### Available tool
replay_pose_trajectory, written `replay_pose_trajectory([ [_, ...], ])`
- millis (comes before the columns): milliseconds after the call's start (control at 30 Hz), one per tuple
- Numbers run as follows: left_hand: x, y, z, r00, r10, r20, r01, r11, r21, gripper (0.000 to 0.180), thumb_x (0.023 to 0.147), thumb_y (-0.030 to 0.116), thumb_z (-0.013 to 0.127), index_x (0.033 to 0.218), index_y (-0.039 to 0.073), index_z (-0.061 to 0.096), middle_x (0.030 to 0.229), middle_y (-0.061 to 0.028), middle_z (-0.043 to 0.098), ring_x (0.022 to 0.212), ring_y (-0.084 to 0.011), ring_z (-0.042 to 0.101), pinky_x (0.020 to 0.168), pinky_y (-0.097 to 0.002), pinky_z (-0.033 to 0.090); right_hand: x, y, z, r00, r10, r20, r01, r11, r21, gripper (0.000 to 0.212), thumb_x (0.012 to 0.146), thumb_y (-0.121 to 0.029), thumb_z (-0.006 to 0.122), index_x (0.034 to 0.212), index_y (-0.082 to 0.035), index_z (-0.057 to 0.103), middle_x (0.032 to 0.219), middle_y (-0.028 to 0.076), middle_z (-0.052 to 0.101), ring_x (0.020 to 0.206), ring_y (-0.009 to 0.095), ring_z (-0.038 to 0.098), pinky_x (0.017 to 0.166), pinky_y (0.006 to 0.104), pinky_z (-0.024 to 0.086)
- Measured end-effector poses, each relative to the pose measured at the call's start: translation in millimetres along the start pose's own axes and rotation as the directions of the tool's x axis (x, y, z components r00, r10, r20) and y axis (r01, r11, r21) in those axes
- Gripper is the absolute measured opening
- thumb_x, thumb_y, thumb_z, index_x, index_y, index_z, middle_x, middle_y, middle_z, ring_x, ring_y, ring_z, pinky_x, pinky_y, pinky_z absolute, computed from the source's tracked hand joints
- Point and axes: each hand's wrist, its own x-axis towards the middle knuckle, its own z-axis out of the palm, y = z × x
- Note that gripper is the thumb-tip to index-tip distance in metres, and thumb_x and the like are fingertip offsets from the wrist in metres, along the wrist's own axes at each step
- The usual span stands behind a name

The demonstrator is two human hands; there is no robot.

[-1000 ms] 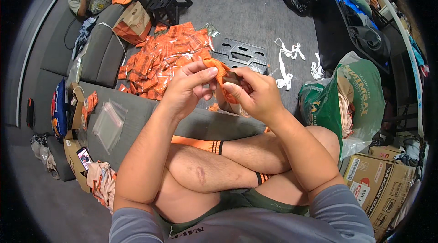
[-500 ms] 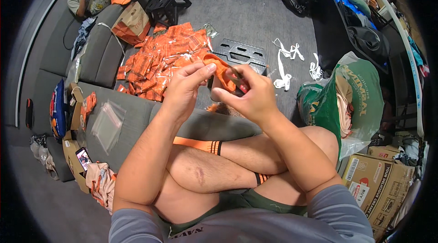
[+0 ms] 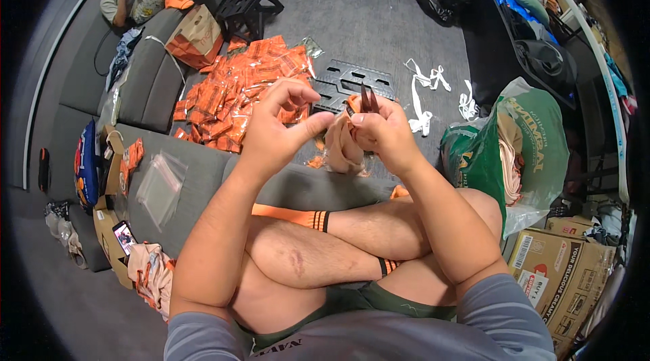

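My right hand (image 3: 391, 132) is closed on a pair of thread snips (image 3: 369, 99), whose dark blades point up and away. The same hand grips a beige and orange sock (image 3: 345, 150), which hangs down beside the fingers. My left hand (image 3: 284, 117) is just left of the sock. Its fingers are curved and apart from the thumb, with nothing visible between them. The thumb tip points at the sock; whether it touches I cannot tell.
Beyond my hands lies a heap of orange packets (image 3: 237, 93) beside a grey step stool (image 3: 352, 80). White strips (image 3: 420, 93) lie on the floor. A green plastic bag (image 3: 535, 137) stands right, above a cardboard box (image 3: 562, 280). Clear sleeves (image 3: 161, 188) rest on the sofa. Another person sits far left.
My left hand has let go of the orange part of the sock and moved slightly away. The right hand has turned, so the snips' blades point up and the sock's beige part hangs down.
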Motion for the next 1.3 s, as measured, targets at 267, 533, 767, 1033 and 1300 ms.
replay_pose_trajectory([
  [267,1,9,14,0.973,0.207,0.101,-0.215,0.973,0.079,0.027,0.075,0.011,0.075,0.099,0.002,0.063,0.098,-0.0067,0.063,0.092,-0.0161,0.058,0.082,-0.0292,0.046,-4,4,-12,0.969,0.124,0.212,-0.203,0.890,0.409,0.017,0.079,-0.016,0.050,0.091,-0.006,0.049,0.060,-0.005,0.037,0.047,0.003,0.029,0.039,0.0183,0.021],
  [533,-3,-1,15,0.960,0.243,0.139,-0.247,0.969,0.014,0.016,0.078,0.010,0.072,0.091,0.001,0.068,0.094,-0.0087,0.067,0.087,-0.0186,0.062,0.080,-0.0321,0.048,-2,0,-13,0.942,0.176,0.285,-0.265,0.912,0.313,0.014,0.076,-0.019,0.051,0.081,-0.008,0.045,0.058,-0.005,0.036,0.046,0.003,0.027,0.039,0.0187,0.020],
  [767,-6,4,9,0.986,0.073,0.150,-0.058,0.993,-0.104,0.012,0.085,0.012,0.067,0.089,0.001,0.067,0.084,-0.0055,0.066,0.081,-0.0139,0.061,0.076,-0.0272,0.047,-1,-7,-14,0.946,0.197,0.258,-0.230,0.967,0.106,0.014,0.073,-0.020,0.052,0.077,-0.008,0.044,0.057,-0.005,0.035,0.044,0.003,0.026,0.039,0.0207,0.019],
  [1033,-4,6,4,0.960,-0.164,0.226,0.212,0.955,-0.208,0.015,0.092,0.014,0.060,0.089,0.000,0.062,0.086,-0.0019,0.061,0.081,-0.0101,0.055,0.076,-0.0246,0.045,0,-5,-21,0.955,0.167,0.247,-0.207,0.968,0.144,0.008,0.077,-0.012,0.048,0.079,-0.005,0.047,0.053,-0.004,0.036,0.041,0.004,0.028,0.038,0.0221,0.022],
  [1300,1,-10,-2,0.957,-0.131,0.259,0.200,0.944,-0.263,0.016,0.093,0.017,0.061,0.095,0.001,0.062,0.087,-0.0009,0.064,0.081,-0.0074,0.058,0.075,-0.0231,0.046,0,-9,-23,0.958,0.139,0.250,-0.199,0.952,0.232,0.015,0.073,-0.018,0.053,0.075,-0.007,0.044,0.060,0.001,0.044,0.045,0.004,0.031,0.039,0.0200,0.022],
])
